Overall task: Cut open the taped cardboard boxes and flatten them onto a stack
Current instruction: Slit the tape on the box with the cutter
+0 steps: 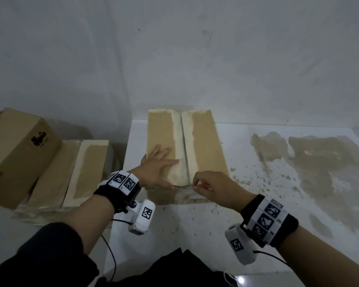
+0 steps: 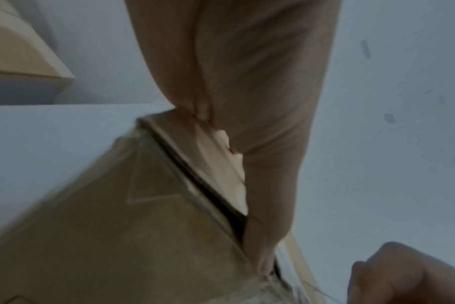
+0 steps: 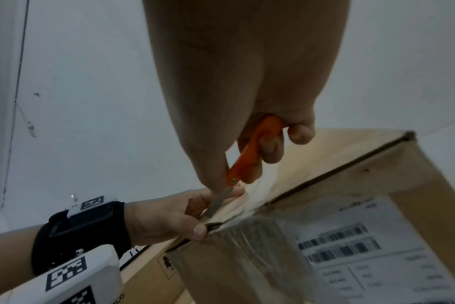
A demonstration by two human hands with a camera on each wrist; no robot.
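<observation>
Head view, from left to right: a closed cardboard box [image 1: 19, 150] sits tilted at the far left, with a small dark print on its upper face. Just beside it, flattened cardboard pieces [image 1: 79, 172] lie in a low stack, their long sides running away from the viewer.

In the middle, on a white table [image 1: 195, 224], stands the taped box [image 1: 205, 146]. Its long axis runs straight away from the viewer toward the wall. A centre seam follows that axis, flanked by pale strips where the surface looks peeled.

The left hand [image 1: 158, 166] lies flat on the box top, left of the seam, fingers straight and spread, pointing away and to the right. The thumb hooks over the near edge, as the right wrist view shows.

The right hand [image 1: 211, 187] is at the near end of the seam, fingers curled tightly around an orange-handled cutter [image 3: 252, 152]. The cutter's metal blade [image 3: 218, 202] points down and slightly left, its tip at the near top edge of the box beside the left thumb. The right wrist view also shows clear tape and a white shipping label [image 3: 372, 255] with barcodes on the near side of the box.

At the far right, the table carries a large brown patch [image 1: 319, 168] of torn paper residue and scattered flecks.
</observation>
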